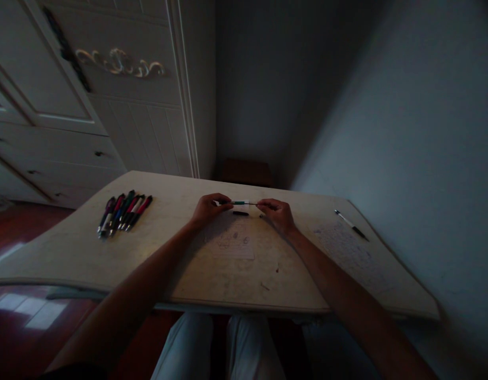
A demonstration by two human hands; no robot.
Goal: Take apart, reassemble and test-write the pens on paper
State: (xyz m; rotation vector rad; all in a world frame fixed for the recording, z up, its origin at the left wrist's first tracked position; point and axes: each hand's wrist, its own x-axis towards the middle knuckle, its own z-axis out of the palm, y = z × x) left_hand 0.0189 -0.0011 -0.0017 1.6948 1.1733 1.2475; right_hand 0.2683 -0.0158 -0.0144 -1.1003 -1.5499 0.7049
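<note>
- White cupboard [144,132] stands past the far left side of the bench [291,285], and a grey-blue wall [406,105] runs by the right edge. Red-brown floor [14,219] shows on the left.
- Lots of pens [125,212] lie side by side near the far left corner of the bench.
- One black and white pen [352,225] lies near the right edge, next to blue scribbles [343,245].
- Paper with writing [234,245] lies flat in the middle. Two tiny bits [277,271] are closer to the near edge.
- Both arms reach over the near edge, and the hands meet close to the far edge, with a small gap between them.
- The left hand [208,207] has its fingers pinched almost closed on a pen part with a green band [239,203].
- The right hand [278,214] pinches a thin dark stick [252,203] that lines up with the pen part. Its fingertips look nearly together.
- A short black piece [241,213] lies just below the pen part, between the hands.
</note>
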